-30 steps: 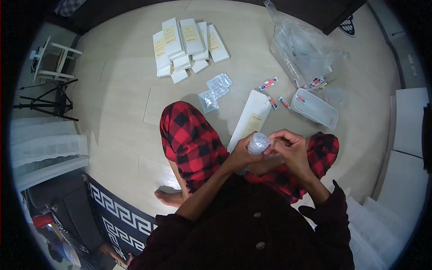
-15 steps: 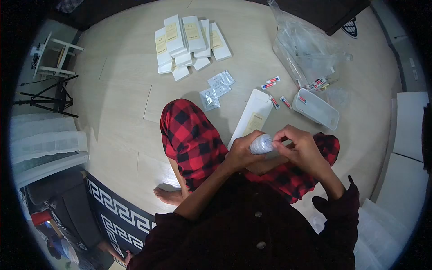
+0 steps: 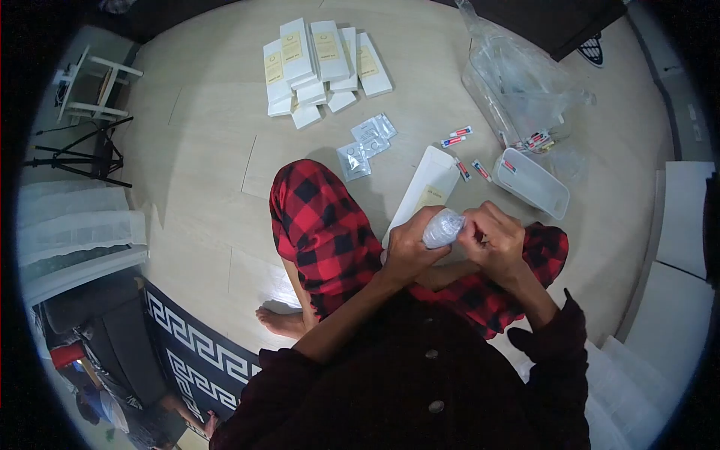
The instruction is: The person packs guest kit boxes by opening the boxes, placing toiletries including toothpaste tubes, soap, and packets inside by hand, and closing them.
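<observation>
My left hand (image 3: 411,249) is wrapped round a bundle of crinkled clear plastic (image 3: 442,230); what is inside it, if anything, I cannot make out. At the bundle's right end, my right hand (image 3: 493,238) is closed with its fingertips pinched against the plastic. Just beyond both hands, a long white box (image 3: 424,180) with a cream label lies on the floor, its near end partly hidden by my left hand. Small toothpaste tubes (image 3: 481,171) lie to the right of the box. Several silvery sachets (image 3: 355,160) rest to its left.
Farther off, labelled white boxes (image 3: 327,54) are piled up. A white plastic tub (image 3: 551,196) holds a tube, near a container inside a large clear bag (image 3: 517,79). My checked trouser legs (image 3: 322,217) flank the work area. Another person's hand (image 3: 211,424) shows at lower left.
Both hands have shifted slightly right with the plastic bundle. My right hand has turned, with its fingers curled more tightly at the bundle's end. The view has tilted a little.
</observation>
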Demonstrator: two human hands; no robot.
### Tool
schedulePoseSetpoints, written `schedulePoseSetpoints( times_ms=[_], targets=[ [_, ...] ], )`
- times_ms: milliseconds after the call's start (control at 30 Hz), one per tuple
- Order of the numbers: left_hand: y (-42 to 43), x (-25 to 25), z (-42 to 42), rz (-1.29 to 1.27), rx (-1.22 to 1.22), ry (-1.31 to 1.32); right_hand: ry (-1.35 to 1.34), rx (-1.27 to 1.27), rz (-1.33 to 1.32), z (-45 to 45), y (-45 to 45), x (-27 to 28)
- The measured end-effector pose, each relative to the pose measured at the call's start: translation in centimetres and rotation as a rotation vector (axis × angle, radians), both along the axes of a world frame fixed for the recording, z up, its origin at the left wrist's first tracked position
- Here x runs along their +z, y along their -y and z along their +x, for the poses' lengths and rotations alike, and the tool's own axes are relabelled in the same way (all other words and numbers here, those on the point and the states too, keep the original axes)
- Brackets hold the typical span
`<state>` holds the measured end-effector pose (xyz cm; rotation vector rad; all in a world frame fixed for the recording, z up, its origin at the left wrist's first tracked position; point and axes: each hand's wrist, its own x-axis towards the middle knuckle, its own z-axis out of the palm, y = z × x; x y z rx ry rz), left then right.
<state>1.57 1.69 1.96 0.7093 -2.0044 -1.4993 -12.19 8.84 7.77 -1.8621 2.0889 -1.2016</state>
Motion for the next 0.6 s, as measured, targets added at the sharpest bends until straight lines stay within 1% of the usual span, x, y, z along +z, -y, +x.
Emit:
schedulePoseSetpoints(
  times_ms=[33,67,100,133,200,233,267,300,333,367,400,433,467,500,533,600],
  targets=[
    [-0.2,-0.1,-0.2,-0.054,0.030,-0.033,0.000,-0.001,0.001,0.3,-0.1,0.0],
    [-0.3,-0.1,-0.4,-0.107,0.061,-0.067,0.104,-0.084,0.027,0.5,-0.3,0.0],
    [-0.5,-0.3,-0.6,-0.106,0.061,-0.070,0.206,-0.167,0.052,0.6,-0.5,-0.1],
    [-0.7,-0.5,-0.6,-0.072,0.050,-0.079,0.204,-0.167,0.052,0.7,-0.8,-0.4],
    [-1.1,-0.7,-0.7,-0.038,0.043,-0.086,0.760,-0.258,0.218,0.9,-1.5,-1.1],
    [-1.3,-0.8,-0.9,-0.038,0.055,-0.148,0.760,-0.261,0.220,1.0,-1.8,-1.0],
    [-1.5,-0.8,-0.9,-0.038,0.069,-0.210,0.936,-0.241,0.239,1.1,-2.0,-0.7],
    [-1.4,-0.9,-0.7,-0.037,0.069,-0.209,1.114,-0.220,0.256,1.1,-2.2,-0.3],
    [-1.1,-1.1,-0.5,0.065,0.000,-0.205,1.113,-0.222,0.257,1.0,-2.2,0.2],
    [-0.7,-1.3,-0.3,0.163,-0.070,-0.203,0.961,-0.174,0.280,0.6,-2.2,0.8],
    [-0.2,-1.2,-0.1,0.163,-0.070,-0.205,0.810,-0.126,0.303,0.3,-2.2,1.5],
    [0.3,-1.0,0.1,0.167,-0.140,-0.151,0.810,-0.124,0.303,0.1,-2.1,2.3],
    [0.5,-0.8,0.2,0.172,-0.210,-0.097,0.648,-0.045,0.349,-0.2,-1.9,3.1],
    [0.6,-0.4,0.1,0.171,-0.212,-0.098,0.483,0.031,0.390,-0.4,-1.9,3.4],
    [0.6,-0.1,0.0,0.176,-0.204,-0.074,0.481,0.030,0.389,-0.7,-1.9,3.3],
    [0.4,-0.3,-0.2,0.181,-0.193,-0.050,0.215,0.082,0.360,-1.0,-1.9,2.5]
  ],
)
